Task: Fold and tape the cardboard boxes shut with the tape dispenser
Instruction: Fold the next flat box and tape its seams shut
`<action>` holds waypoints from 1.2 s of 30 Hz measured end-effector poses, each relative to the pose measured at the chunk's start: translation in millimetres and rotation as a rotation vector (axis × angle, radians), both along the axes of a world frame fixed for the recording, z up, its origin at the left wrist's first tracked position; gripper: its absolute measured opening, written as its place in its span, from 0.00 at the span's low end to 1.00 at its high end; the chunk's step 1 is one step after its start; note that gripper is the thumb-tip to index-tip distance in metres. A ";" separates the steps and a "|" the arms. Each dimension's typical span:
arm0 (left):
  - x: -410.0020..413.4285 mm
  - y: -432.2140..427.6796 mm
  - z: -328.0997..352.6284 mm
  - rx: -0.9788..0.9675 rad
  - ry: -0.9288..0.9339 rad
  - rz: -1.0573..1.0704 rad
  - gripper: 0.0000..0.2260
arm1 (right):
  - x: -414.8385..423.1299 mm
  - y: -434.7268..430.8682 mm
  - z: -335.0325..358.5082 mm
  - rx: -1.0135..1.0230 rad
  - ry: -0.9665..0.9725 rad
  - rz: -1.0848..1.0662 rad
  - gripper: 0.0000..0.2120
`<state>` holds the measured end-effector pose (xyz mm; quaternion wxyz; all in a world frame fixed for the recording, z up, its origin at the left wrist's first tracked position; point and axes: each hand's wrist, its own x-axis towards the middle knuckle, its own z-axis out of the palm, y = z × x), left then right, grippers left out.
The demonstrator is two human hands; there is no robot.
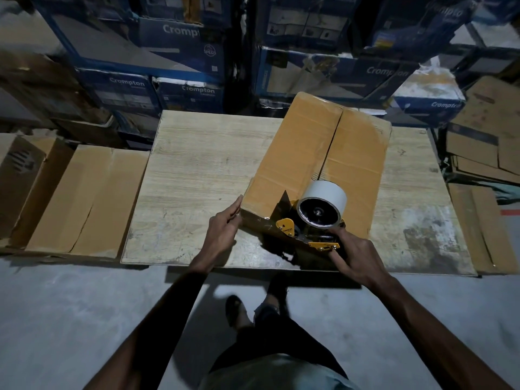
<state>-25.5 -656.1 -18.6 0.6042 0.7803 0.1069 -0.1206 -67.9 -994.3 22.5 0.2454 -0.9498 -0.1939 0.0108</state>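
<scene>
A brown cardboard box stands on the wooden table, its two top flaps folded down and meeting at a centre seam. My right hand grips the handle of a yellow tape dispenser carrying a white tape roll. The dispenser sits at the box's near edge, on the seam. My left hand rests with straight fingers against the box's near left corner.
Flattened and open cardboard boxes lie left of the table, and more flattened cardboard is stacked at the right. Blue printed cartons are piled behind the table. Grey floor lies at my feet.
</scene>
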 end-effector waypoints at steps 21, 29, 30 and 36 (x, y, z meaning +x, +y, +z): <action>-3.0 -17.7 -20.8 0.942 -0.438 -0.427 0.40 | 9.8 -15.1 25.4 -0.223 -0.006 0.224 0.21; -1.7 -13.8 -30.0 1.005 -0.412 -0.461 0.50 | -22.5 -90.4 30.3 -0.232 0.031 0.171 0.24; -2.0 -13.0 -30.9 1.008 -0.404 -0.459 0.50 | -26.7 -98.3 30.4 -0.244 0.038 0.164 0.24; -8.1 -28.0 -27.8 0.994 -0.432 -0.367 0.27 | -33.1 -114.7 29.0 -0.250 0.061 0.152 0.22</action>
